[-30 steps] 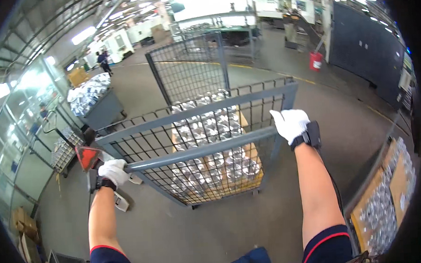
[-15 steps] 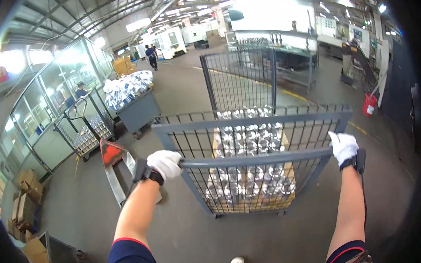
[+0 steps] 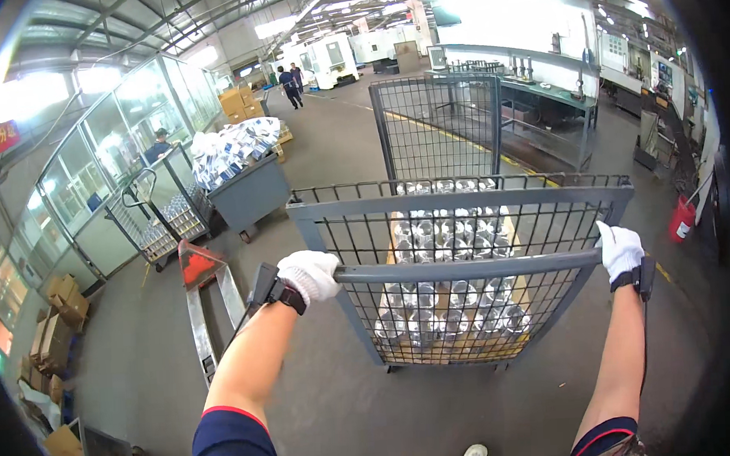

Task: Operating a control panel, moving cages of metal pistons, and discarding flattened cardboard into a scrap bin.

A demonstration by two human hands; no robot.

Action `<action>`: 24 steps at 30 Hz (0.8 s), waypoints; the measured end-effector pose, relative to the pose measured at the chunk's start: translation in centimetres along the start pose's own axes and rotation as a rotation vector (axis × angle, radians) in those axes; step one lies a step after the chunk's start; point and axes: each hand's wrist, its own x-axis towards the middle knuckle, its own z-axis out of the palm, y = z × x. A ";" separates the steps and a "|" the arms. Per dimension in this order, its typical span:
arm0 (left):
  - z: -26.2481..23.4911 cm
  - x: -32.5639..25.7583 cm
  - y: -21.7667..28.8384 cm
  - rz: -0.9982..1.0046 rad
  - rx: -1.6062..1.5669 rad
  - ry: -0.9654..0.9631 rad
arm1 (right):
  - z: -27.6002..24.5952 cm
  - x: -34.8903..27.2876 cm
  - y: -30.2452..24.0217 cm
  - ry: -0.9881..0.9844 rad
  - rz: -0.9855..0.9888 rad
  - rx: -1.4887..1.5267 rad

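Note:
A grey wire-mesh cart (image 3: 461, 199) stands in front of me, with a horizontal handle bar (image 3: 473, 267) across its near side. My left hand (image 3: 310, 276), in a white glove, is closed round the bar's left end. At the other end, my white-gloved right hand (image 3: 620, 251) grips the bar where it meets the slanted side frame; its fingers are partly hidden. Through the mesh I see rows of shiny round metal parts (image 3: 457, 296) on a brown base. A taller mesh panel (image 3: 439, 131) rises at the cart's far end.
On the left stand a pallet truck (image 3: 197, 266) with red body, a mesh trolley (image 3: 157, 229) and a grey bin (image 3: 254, 196) heaped with white-and-blue pieces. Cartons (image 3: 67, 302) line the left wall. A workbench (image 3: 530, 98) and red bucket (image 3: 682, 218) are right. Two people (image 3: 290, 86) walk far ahead.
The surroundings have shifted right in view, and the bench and bin look nearer. Both hands keep hold of the handle bar. My shoe shows further right.

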 end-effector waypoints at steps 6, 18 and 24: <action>-2.1 8.6 3.0 -0.085 0.016 -0.004 | 7.3 8.5 3.3 -0.046 -0.085 -0.036; -7.3 22.0 8.6 -0.120 0.032 0.092 | 18.4 24.2 9.9 0.223 -0.198 0.103; -8.5 30.9 11.0 -0.133 -0.005 0.108 | 26.5 32.7 12.7 0.111 -0.218 0.129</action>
